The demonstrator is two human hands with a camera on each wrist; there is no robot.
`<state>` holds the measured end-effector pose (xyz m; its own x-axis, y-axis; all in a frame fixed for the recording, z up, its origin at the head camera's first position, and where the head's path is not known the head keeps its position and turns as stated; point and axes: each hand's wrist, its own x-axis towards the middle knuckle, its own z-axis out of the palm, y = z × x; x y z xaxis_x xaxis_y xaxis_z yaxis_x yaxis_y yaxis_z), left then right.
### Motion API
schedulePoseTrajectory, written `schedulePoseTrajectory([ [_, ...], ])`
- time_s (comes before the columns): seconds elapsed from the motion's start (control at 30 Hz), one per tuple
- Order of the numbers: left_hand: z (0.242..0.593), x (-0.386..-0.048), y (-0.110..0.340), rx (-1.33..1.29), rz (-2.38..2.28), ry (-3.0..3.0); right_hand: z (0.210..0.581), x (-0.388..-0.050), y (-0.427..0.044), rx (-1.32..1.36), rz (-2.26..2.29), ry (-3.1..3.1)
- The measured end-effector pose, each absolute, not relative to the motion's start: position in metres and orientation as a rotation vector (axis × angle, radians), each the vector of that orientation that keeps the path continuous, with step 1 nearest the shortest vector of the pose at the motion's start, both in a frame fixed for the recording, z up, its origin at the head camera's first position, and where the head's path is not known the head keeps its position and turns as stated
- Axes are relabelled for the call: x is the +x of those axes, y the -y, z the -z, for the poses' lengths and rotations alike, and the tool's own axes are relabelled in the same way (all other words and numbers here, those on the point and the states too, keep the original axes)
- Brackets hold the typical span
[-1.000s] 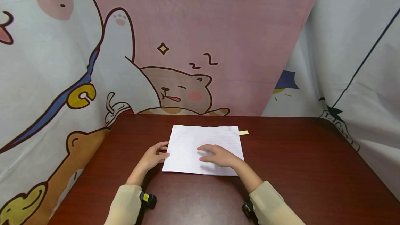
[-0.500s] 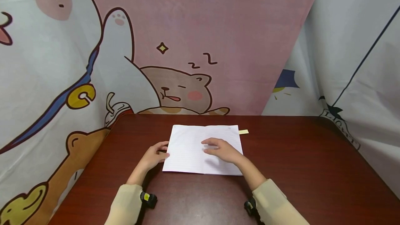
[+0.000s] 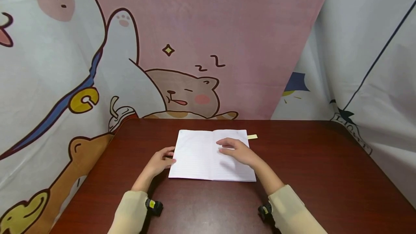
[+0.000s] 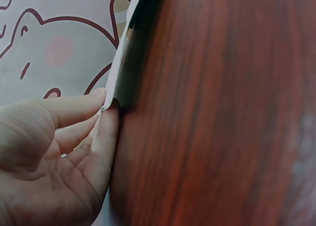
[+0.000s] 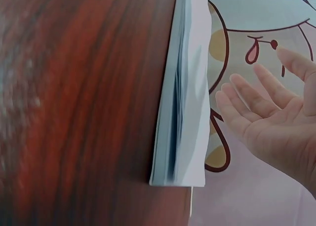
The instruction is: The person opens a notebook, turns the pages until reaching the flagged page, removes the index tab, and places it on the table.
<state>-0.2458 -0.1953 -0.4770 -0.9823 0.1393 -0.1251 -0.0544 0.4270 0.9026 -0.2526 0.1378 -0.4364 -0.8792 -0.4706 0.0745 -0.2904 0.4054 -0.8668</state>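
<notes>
An open notebook [image 3: 191, 154] with lined white pages lies on the table, a pale yellow tab [image 3: 252, 137] sticking out past its upper right edge. The left hand [image 3: 159, 161] pinches the notebook's left edge; in the left wrist view the thumb of that hand [image 4: 64, 152] is on top and fingers are beneath. Over the right page hovers the right hand [image 3: 238, 151], fingers apart and holding nothing. In the right wrist view, this hand [image 5: 276, 107] is clear of the notebook's stacked page edges [image 5: 182, 112].
The dark red-brown wooden table [image 3: 308, 169] extends around the notebook. Behind it hangs a pink and white cloth [image 3: 253, 46] with cartoon animals. Black devices are strapped at the left wrist [image 3: 154, 207] and right wrist [image 3: 265, 211].
The right hand has moved right and slightly away from the person, from the middle of the notebook to above the right page. The left hand has stayed at the left edge.
</notes>
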Motion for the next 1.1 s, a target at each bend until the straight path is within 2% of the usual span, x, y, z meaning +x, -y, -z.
schedulePoseTrajectory([
  [0.9,0.475,-0.244,0.194,0.061,-1.574,-2.5,0.432,-0.258,-0.186,-0.575,1.61,-2.561],
  [1.1,0.476,-0.245,0.195,0.048,-1.57,-2.497,0.431,-0.257,-0.19,-0.478,1.615,-2.586],
])
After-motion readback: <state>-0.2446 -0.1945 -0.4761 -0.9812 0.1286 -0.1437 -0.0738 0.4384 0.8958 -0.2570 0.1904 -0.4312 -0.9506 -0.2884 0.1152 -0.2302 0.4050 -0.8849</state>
